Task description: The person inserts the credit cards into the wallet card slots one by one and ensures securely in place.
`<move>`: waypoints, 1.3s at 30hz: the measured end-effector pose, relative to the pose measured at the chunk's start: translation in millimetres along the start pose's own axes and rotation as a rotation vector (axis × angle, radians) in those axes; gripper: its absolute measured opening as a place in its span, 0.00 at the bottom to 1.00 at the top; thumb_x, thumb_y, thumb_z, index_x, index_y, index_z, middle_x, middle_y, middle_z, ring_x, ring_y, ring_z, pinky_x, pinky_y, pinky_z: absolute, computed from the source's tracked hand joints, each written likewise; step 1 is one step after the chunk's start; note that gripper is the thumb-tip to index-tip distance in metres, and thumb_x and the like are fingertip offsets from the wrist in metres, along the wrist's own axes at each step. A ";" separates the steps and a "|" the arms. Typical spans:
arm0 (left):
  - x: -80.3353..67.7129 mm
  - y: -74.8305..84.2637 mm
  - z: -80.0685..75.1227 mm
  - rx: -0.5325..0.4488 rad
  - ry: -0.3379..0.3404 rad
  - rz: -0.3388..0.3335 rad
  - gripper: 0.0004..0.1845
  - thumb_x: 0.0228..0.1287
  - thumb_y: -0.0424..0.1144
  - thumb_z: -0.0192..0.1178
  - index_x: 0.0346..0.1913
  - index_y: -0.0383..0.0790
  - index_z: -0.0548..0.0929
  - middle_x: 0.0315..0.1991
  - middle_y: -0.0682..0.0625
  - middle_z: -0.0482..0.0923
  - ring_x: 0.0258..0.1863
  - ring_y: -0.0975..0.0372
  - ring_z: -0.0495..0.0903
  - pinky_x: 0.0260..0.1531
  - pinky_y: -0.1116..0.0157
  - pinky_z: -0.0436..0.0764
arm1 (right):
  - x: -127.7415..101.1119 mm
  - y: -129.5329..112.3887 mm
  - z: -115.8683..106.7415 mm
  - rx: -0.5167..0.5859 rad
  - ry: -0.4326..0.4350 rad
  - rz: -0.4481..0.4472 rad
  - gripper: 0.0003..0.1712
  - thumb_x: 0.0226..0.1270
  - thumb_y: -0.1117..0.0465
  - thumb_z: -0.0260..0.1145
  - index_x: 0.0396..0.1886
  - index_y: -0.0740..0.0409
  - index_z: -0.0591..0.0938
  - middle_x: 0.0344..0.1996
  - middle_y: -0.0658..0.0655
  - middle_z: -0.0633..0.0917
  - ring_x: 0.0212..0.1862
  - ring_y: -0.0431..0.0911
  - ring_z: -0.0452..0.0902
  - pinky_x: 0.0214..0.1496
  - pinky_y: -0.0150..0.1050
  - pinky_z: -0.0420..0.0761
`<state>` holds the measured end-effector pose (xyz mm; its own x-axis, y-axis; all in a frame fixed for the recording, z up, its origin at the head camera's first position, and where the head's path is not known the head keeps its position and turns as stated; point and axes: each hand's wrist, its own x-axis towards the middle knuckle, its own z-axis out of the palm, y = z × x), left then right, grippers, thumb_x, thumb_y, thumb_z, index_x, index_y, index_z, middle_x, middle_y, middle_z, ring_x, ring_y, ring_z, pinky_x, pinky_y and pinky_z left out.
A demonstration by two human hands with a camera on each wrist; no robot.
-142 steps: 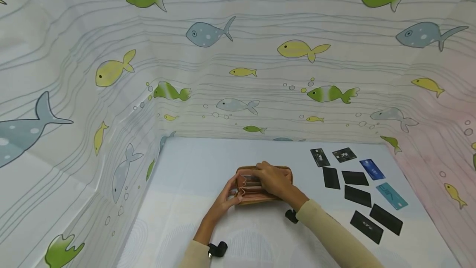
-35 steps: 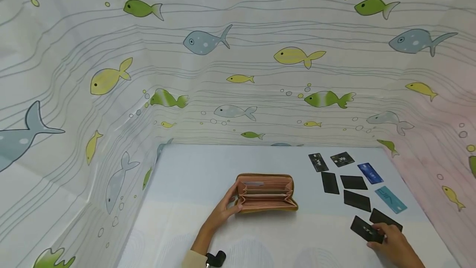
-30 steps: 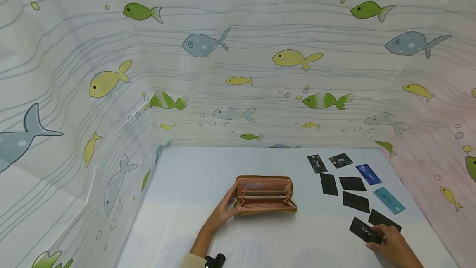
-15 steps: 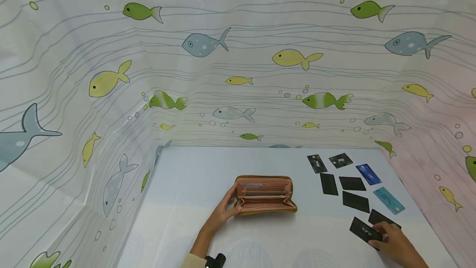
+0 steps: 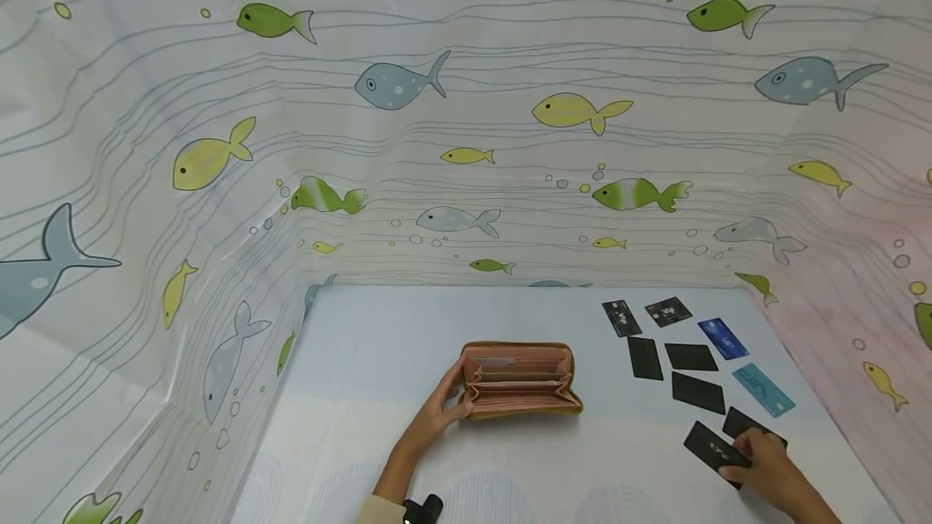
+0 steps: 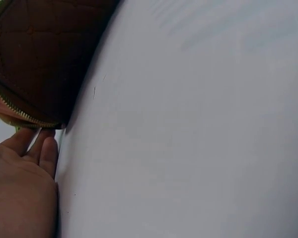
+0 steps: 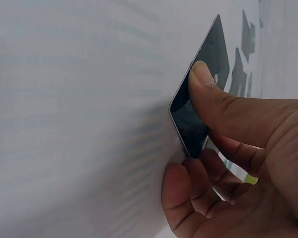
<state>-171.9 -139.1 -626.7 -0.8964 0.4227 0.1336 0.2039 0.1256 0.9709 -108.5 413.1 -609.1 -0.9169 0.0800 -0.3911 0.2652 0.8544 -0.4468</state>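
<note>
An open tan wallet (image 5: 520, 378) with pink inner pockets lies mid-table. My left hand (image 5: 446, 401) grips its left end, thumb on the near edge and fingers round the far side; the left wrist view shows the wallet's brown outside (image 6: 39, 54) above my fingers (image 6: 37, 146). At the near right, my right hand (image 5: 746, 455) pinches a black card (image 5: 709, 443). In the right wrist view the thumb (image 7: 203, 89) presses on top of this black card (image 7: 211, 54), the other fingers curl beneath it, and one edge is raised off the table.
Several more cards lie in rows at the right: black ones (image 5: 690, 357), a blue one (image 5: 722, 338) and a teal one (image 5: 762, 389). A fish-print curtain (image 5: 466, 152) walls the table (image 5: 379, 330) on three sides.
My right hand has left the wallet and gone to the near-right black card, which it now pinches. Over the last second it has barely shifted. The left hand and wallet have stayed put.
</note>
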 end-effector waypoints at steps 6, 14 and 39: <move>-0.6 -2.1 0.0 0.006 -0.003 0.001 0.41 0.74 0.35 0.55 0.81 0.53 0.47 0.81 0.44 0.46 0.79 0.45 0.50 0.69 0.38 0.59 | -1.7 -6.7 -1.3 -0.003 0.006 -0.014 0.40 0.46 0.52 0.83 0.43 0.78 0.70 0.37 0.67 0.78 0.40 0.54 0.75 0.42 0.51 0.79; -2.0 2.1 1.5 -0.006 -0.005 -0.009 0.41 0.73 0.33 0.55 0.81 0.51 0.47 0.81 0.43 0.47 0.79 0.44 0.51 0.69 0.39 0.60 | -12.6 -14.2 -3.0 -0.047 0.096 -0.087 0.17 0.62 0.66 0.71 0.46 0.71 0.77 0.34 0.59 0.79 0.36 0.49 0.73 0.36 0.45 0.78; 0.8 4.6 0.6 -0.003 0.000 -0.014 0.40 0.74 0.35 0.54 0.82 0.51 0.46 0.81 0.43 0.45 0.79 0.44 0.48 0.70 0.36 0.56 | -17.3 -110.9 -17.3 0.031 0.378 -0.387 0.07 0.64 0.68 0.69 0.41 0.57 0.83 0.31 0.52 0.86 0.31 0.31 0.74 0.32 0.30 0.79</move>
<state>-171.4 -137.7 -622.2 -0.8990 0.4211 0.1201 0.1903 0.1289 0.9732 -127.2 325.9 -538.9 -0.9912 -0.0538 0.1212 -0.1102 0.8432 -0.5262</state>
